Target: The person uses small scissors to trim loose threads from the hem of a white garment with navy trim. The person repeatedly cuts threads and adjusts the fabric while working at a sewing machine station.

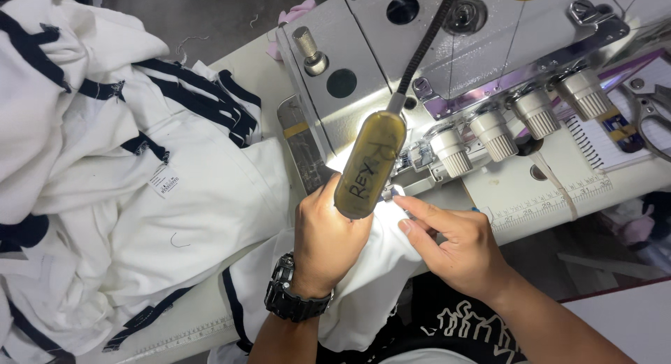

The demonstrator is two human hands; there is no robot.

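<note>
Centre of the frame: both hands work at the needle area of an industrial sewing machine, whose grey body fills the upper right. The left hand, with a black wristwatch on the wrist, lies palm down on the white fabric piece, fingers curled forward and pressing the cloth flat; its fingertips are hidden behind the work lamp, so the exact grip cannot be told. The right hand sits just right of centre, partly open, with forefinger and thumb extended toward the presser foot area and touching the edge of the same white fabric; the remaining fingers are loosely bent. The white fabric lies between the two hands, at the front edge of the machine bed, brightly lit, and hangs down toward the lower centre of the frame, where a dark navy trim strip shows along one side. An oblong yellowish work lamp on a black flexible neck hangs over the left hand's fingers. Four ribbed white tension knobs run in a row across the machine front, right of the lamp. A heap of white garments with navy trim occupies the left half of the frame on the pale table. A spiral notebook and scissors lie at the right edge.
</note>
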